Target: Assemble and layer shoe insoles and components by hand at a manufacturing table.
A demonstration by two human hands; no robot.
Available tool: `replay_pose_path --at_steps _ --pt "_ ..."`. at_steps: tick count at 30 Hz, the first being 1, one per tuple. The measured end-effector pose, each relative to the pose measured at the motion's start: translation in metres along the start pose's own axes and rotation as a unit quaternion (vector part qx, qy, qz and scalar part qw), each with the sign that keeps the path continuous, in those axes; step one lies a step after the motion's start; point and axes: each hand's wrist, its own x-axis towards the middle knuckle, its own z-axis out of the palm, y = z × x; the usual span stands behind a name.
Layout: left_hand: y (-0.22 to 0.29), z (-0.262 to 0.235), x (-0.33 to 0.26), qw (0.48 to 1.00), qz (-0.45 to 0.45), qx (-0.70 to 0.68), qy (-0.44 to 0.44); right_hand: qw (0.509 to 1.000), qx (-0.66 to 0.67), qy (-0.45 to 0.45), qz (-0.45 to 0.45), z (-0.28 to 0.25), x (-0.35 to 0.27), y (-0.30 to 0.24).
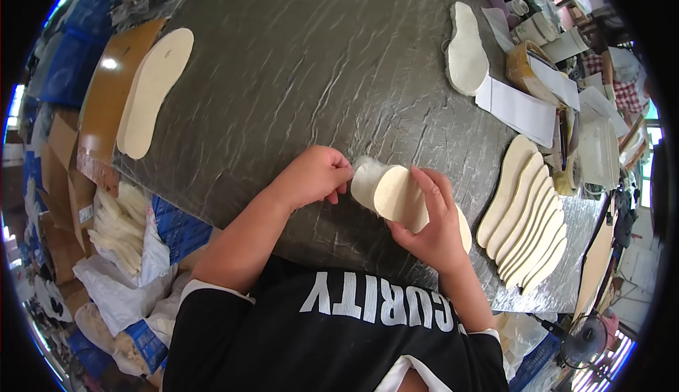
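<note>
**Insole held in both hands at near table edge**

Gripping cream insole (399, 197) over dark table (318, 60): right hand (431, 219) wrapping its middle, fingers pressed together; left hand (315, 176) pinching its fuzzy toe end. Lying right of it, fanned insole stack (527, 212). Resting farther off, single insole (467, 53).

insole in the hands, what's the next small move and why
Probably keep pressing the fluffy white lining down along the cream insole, working from the toe end. The left hand pinches the lining at the insole's tip while the right hand holds the insole over the dark table. The lining appears attached only at that end, and a fanned row of insoles lies to the right.
</note>
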Motion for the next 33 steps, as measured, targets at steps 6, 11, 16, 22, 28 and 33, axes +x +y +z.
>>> replay_pose_path --at_steps 6,11,16,22,28,33 --pt "-0.007 0.006 0.005 0.999 0.032 -0.016 0.002 1.000 -0.001 0.006 0.002 -0.001 -0.004 0.002" --pt "-0.001 0.011 0.002 0.997 0.082 -0.010 -0.008 1.000 0.004 0.008 0.008 -0.004 -0.006 0.002" --pt "-0.010 0.014 0.005 0.967 0.152 -0.185 -0.086 1.000 0.009 0.006 0.022 -0.011 -0.009 -0.003" --pt "0.009 0.021 -0.002 0.958 0.183 -0.189 -0.118 1.000 -0.010 0.014 0.013 -0.016 -0.010 -0.004" --pt "0.018 0.021 -0.005 0.967 0.196 -0.114 -0.118 1.000 -0.008 0.014 0.006 -0.017 -0.009 -0.004" --pt "0.018 0.023 -0.007 0.961 0.214 -0.115 -0.134 1.000 -0.013 0.011 0.013 -0.018 -0.009 -0.006"
